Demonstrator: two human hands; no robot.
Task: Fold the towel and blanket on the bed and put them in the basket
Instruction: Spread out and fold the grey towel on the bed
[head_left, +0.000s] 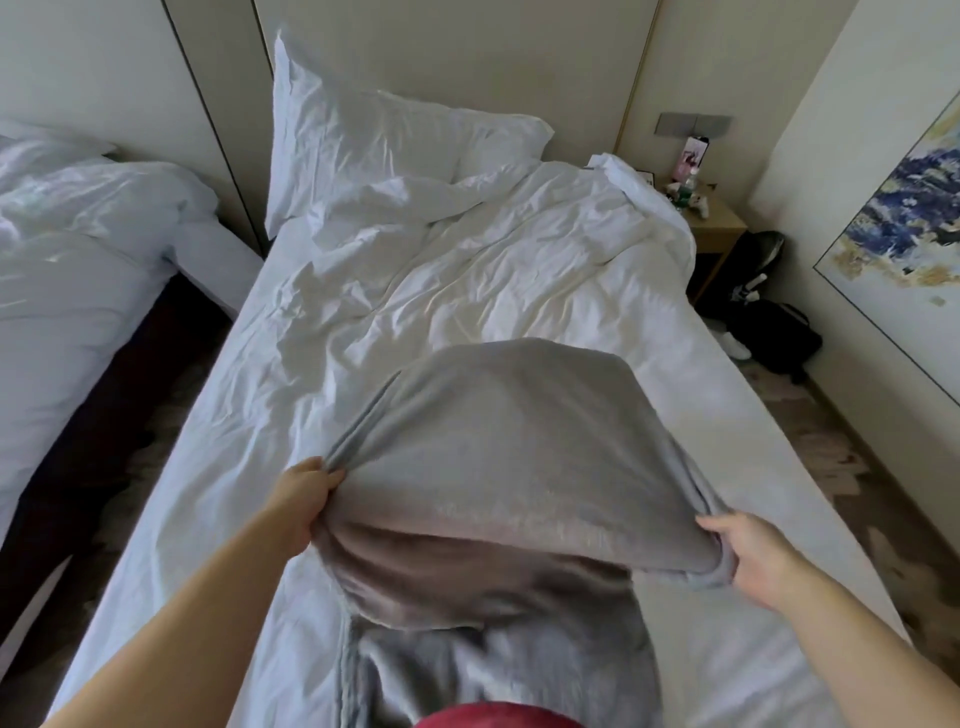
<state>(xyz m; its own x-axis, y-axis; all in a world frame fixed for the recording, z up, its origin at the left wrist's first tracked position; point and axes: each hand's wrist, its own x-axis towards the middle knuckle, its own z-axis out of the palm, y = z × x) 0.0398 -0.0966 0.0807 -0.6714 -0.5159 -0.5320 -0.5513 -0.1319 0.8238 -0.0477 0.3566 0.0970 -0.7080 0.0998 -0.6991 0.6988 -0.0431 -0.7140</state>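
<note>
While the left hand (301, 501) pinches one bunched corner of the grey blanket (493, 457) and the right hand (748, 556) clamps the other, it billows above the bed (675, 415); a slack grip could drop a corner and skew the fold. Open mattress lies either side; no basket shows.

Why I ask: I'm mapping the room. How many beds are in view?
2. One bed lies straight ahead, under the grey blanket gripped by the left hand and right hand; the other bed stands to its left. Others may be outside the frame.
</note>
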